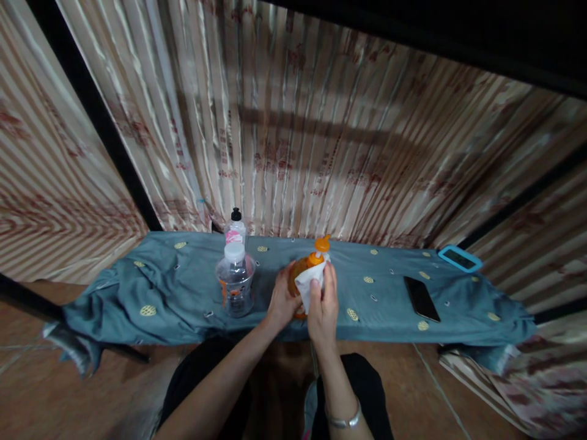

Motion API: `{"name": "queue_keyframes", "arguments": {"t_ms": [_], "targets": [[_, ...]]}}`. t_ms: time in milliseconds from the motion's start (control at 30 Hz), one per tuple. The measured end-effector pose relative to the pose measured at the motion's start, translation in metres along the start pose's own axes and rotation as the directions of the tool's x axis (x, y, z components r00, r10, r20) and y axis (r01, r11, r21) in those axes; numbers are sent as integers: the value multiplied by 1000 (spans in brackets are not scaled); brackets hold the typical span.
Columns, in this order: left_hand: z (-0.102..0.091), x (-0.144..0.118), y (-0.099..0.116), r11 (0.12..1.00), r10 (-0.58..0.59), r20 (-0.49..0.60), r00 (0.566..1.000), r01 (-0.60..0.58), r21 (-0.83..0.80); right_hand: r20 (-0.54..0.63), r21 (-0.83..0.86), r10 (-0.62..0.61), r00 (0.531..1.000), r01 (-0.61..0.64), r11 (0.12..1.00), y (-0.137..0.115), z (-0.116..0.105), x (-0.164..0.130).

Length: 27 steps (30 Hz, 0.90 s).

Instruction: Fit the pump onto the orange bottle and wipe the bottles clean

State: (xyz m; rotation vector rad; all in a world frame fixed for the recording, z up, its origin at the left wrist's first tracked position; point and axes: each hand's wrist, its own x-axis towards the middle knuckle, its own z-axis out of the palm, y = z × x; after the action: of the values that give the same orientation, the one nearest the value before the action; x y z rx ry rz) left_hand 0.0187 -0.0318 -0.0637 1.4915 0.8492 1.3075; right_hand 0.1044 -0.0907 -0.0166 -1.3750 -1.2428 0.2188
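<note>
An orange pump bottle (299,272) stands near the middle of the cloth-covered bench, its orange pump head (322,244) pointing up and to the right. My left hand (282,298) is wrapped around the bottle's left side. In my right hand (323,305) a white tissue (310,283) is pinched between thumb and fingers and pressed against the bottle's right side, just below its collar. The tissue and my hands hide much of the bottle.
Left of my hands, a clear plastic cup (247,287) stands with a white-capped bottle (235,252); behind is a clear bottle with a black cap (235,215). A black phone (422,298) and a blue-framed device (460,258) lie right on the green cloth (385,275). A curtain (284,134) hangs behind.
</note>
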Motion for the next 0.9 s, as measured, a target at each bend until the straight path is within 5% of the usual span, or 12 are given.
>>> {"name": "queue_keyframes", "arguments": {"t_ms": [167,333,533,633,767,900], "targets": [[-3,-2,7,972,41,-12,999,-37,233,30,-75,19,999,-17,997,3,-2,21],[-1,-2,11,996,48,112,993,-56,71,0,-114,-72,997,72,991,17,2,11],[-4,-2,6,987,-68,174,982,92,-135,87,27,277,957,-280,959,68,15,-50],[-5,-3,5,970,-101,175,979,136,-201,148,44,321,935,-331,943,84,16,-68],[-4,-8,11,974,-94,171,981,126,-190,87,29,257,962,-260,965,65,8,-45],[-5,-13,19,991,-48,140,989,65,-117,0,-69,-28,1000,28,997,33,3,-3]]}}
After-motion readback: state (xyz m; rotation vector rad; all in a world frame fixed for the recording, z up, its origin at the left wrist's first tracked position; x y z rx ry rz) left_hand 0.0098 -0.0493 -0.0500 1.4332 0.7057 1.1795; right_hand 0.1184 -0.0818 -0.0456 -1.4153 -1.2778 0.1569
